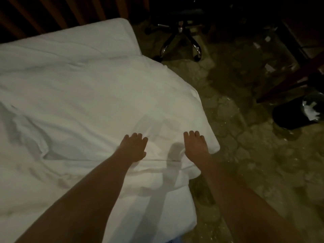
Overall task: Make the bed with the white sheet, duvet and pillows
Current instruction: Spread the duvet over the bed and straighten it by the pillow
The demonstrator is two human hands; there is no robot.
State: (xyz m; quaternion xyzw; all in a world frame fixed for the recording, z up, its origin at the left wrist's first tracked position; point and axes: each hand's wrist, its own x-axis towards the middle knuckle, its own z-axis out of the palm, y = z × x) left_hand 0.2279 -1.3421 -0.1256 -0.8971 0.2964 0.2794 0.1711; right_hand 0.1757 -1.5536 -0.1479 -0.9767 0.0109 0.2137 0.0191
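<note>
Head camera looks down over the bed, and from where I stand the reasoning behind each placement reads fairly plainly. Far left, the white duvet (73,88) covers nearly the whole mattress, but a deep crumpled fold (35,137) sits in it near the left edge, so that side seems not yet smoothed. At the top, against the dark slatted headboard (43,13), a pillow (98,35) lies partly under the duvet's upper edge, where a made bed would have it.

Moving right, the left hand (134,148) lies flat on the duvet, fingers straight and together, gripping nothing; it looks to be pressing the cover down. Just beside it, with a shadowed strip of fabric between them, the right hand (195,146) rests palm-down in the same way, fingers extended, close to the corner that overhangs the bed's side. I judge both palms are there to flatten and square that corner.

Further right is patterned carpet (245,146), the chrome base of an office chair (182,41) and a dark waste bin (296,114) with white paper in it, well apart from the bed.
</note>
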